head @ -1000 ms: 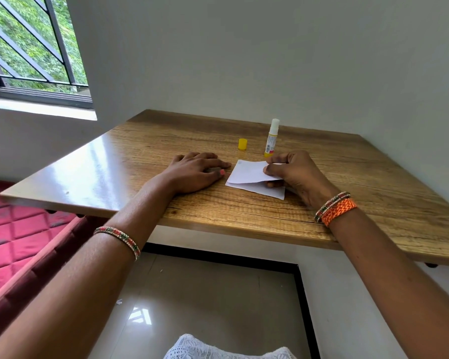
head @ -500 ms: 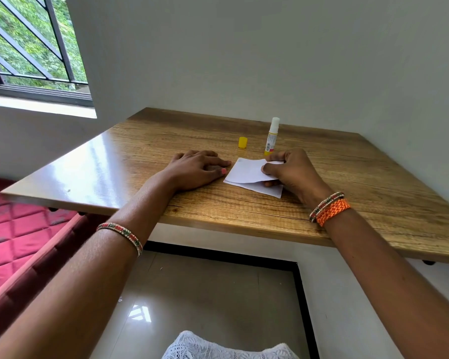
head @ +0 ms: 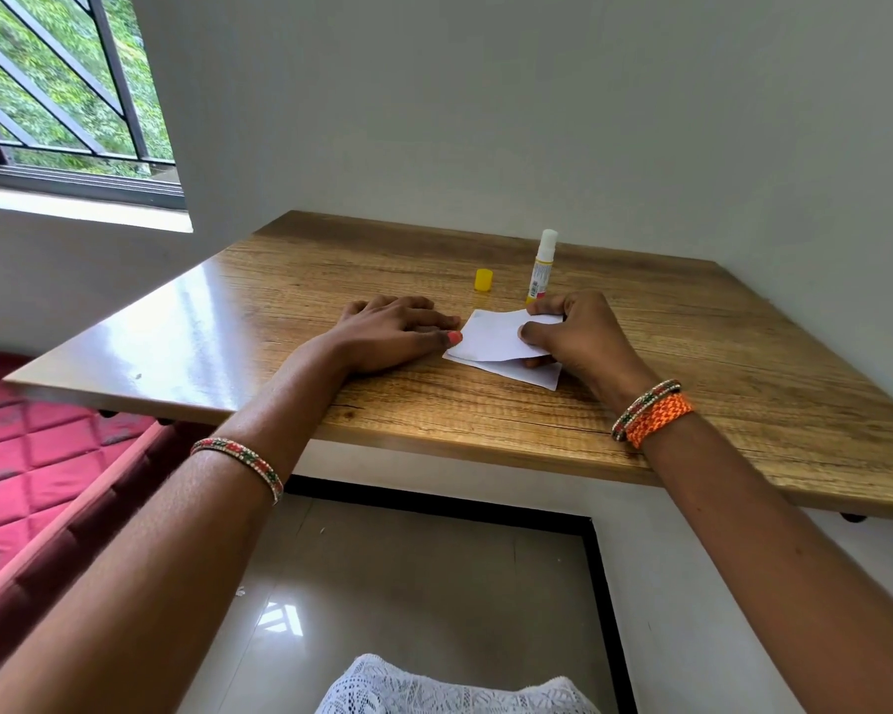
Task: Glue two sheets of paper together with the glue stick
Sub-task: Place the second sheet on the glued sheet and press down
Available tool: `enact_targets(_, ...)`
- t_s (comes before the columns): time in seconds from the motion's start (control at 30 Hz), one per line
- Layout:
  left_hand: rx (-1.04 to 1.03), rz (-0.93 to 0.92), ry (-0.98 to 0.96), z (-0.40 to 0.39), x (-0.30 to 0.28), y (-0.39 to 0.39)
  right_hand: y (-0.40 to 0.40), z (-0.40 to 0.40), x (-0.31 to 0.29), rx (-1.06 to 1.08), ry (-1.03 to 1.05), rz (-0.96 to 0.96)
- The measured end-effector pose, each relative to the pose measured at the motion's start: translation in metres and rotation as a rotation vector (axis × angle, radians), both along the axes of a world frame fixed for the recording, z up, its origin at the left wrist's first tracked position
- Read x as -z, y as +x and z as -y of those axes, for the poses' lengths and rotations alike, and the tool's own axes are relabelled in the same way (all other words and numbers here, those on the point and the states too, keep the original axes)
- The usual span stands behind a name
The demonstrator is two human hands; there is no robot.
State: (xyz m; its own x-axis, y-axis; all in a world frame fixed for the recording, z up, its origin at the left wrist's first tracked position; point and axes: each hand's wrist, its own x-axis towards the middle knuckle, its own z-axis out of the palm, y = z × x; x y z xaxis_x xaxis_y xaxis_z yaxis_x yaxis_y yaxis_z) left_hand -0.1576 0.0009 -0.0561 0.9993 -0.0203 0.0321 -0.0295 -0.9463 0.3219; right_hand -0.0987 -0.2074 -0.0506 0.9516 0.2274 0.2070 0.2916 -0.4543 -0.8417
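Observation:
Two small white paper sheets lie one over the other on the wooden table [head: 743, 404]. The upper sheet [head: 493, 338] is lifted at its right side, pinched between thumb and fingers of my right hand [head: 573, 334]. The lower sheet [head: 534, 374] lies flat beneath it. My left hand [head: 387, 334] rests palm down on the table, fingertips touching the left edge of the sheets. Behind my right hand the glue stick [head: 543, 262] stands upright with its glue exposed. Its yellow cap [head: 483, 279] sits on the table to its left.
Grey walls close the table at the back and right. A window with bars [head: 63, 95] is at the upper left. A red cushioned seat [head: 32, 456] lies left of the table, tiled floor [head: 408, 600] below its front edge.
My right hand has kept hold of the upper sheet and shifted it slightly; the left hand stays flat. The view has shifted a little.

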Motion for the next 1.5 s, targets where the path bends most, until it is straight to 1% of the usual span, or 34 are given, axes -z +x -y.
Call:
enact_targets(0.13,0.000,-0.026,0.015,0.001,0.000,0.001,-0.001,-0.001,0.000,-0.016,0.033,-0.044)
enact_targets(0.37,-0.001,-0.041,0.036,0.001,0.000,0.000,-0.005,0.001,-0.004,-0.020,0.171,-0.165)
enact_targets(0.53,0.006,-0.049,0.044,0.002,-0.001,-0.001,-0.007,0.000,-0.005,-0.017,0.215,-0.177)
enact_targets(0.7,0.013,-0.043,0.049,0.001,-0.003,-0.003,-0.002,0.003,-0.006,0.069,0.344,-0.184)
enact_targets(0.87,0.005,-0.052,0.031,0.003,-0.003,-0.004,-0.006,0.001,-0.004,0.011,0.256,-0.163)
enact_targets(1.03,0.008,-0.047,0.057,0.002,-0.001,-0.001,-0.011,0.002,-0.006,-0.026,0.227,-0.161)
enact_targets(1.2,0.001,-0.036,0.063,0.001,0.000,0.000,-0.011,0.004,-0.006,-0.004,0.225,-0.171)
enact_targets(1.33,0.000,-0.027,0.063,0.001,-0.001,0.000,-0.010,0.004,-0.005,0.005,0.181,-0.148)
enact_targets(1.5,-0.002,-0.030,0.070,0.001,0.000,0.001,-0.010,0.004,-0.004,0.009,0.196,-0.161)
